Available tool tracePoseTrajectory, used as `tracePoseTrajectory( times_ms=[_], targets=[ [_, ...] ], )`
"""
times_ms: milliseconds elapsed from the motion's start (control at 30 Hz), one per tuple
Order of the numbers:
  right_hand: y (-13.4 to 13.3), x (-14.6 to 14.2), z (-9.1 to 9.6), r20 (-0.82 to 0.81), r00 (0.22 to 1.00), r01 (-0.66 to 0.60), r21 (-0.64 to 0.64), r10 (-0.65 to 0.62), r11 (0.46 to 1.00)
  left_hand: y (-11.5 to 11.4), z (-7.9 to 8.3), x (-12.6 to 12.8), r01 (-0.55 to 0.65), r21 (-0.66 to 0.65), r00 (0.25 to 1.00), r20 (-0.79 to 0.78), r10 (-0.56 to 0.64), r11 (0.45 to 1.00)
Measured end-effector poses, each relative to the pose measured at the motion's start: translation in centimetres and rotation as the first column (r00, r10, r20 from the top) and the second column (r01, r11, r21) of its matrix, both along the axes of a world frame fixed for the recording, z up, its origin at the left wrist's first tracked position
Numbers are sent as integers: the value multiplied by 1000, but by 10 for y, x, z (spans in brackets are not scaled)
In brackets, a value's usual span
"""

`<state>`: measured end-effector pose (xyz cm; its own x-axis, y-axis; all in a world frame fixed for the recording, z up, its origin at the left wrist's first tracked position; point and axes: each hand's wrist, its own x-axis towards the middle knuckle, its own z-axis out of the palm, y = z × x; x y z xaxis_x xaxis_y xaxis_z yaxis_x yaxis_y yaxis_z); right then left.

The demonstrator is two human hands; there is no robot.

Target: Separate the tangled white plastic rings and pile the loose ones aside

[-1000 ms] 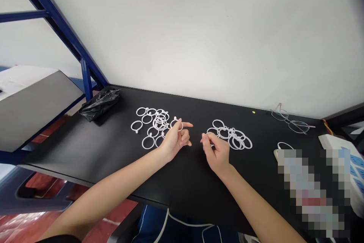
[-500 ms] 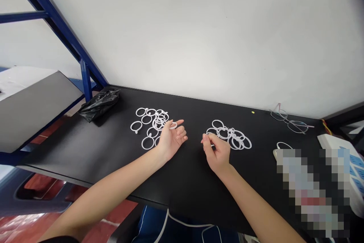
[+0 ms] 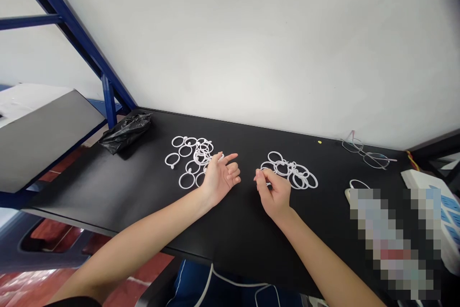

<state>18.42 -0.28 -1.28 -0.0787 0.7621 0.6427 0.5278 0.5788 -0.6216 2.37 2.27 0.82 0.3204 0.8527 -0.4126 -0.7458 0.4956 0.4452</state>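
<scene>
On the black table (image 3: pixel 143 187) lie two heaps of white plastic rings: a left pile (image 3: pixel 190 161) and a right pile (image 3: pixel 293 173). My left hand (image 3: pixel 219 177) lies palm up at the left pile's near right edge, and its thumb and forefinger pinch one white ring (image 3: pixel 220 157). My right hand (image 3: pixel 273 191) rests just left of the right pile with the fingers curled in a pinch; a thin white piece shows at its fingertips, too small to name.
A crumpled black plastic bag (image 3: pixel 125 130) lies at the table's back left. Wire-framed glasses (image 3: pixel 370 153) sit at the back right, by a white cable (image 3: pixel 359 184) and a white box (image 3: pixel 436 201). A blue metal frame (image 3: pixel 72 29) rises on the left.
My left hand drew back slightly from the pile with the ring, opened its fingers half a second ago, and now curls them again. My right hand has stayed put.
</scene>
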Motion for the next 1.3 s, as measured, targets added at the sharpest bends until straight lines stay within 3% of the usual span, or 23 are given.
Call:
tracePoseTrajectory(
  times_ms=[367,567,667,767,1000,1300],
  targets=[
    [1,0,0,9,1000,21,-5,-21,1000,-3,-2,1,282,128,959,-76,-274,951],
    [2,-1,4,-42,994,101,30,-100,994,-5,-7,4,349,143,924,-220,-314,926],
    [8,3,5,-80,979,193,60,-188,979,-4,-9,3,347,139,918,-255,-305,928],
    [19,13,5,-6,965,261,40,-261,965,-4,-10,3,337,123,915,-278,-293,934],
    [37,34,-5,227,967,162,-205,-114,965,-3,-11,4,298,88,910,-327,-254,951],
    [31,23,-8,289,957,88,-225,-19,971,-3,-12,4,134,99,920,-382,-86,986]
  ],
)
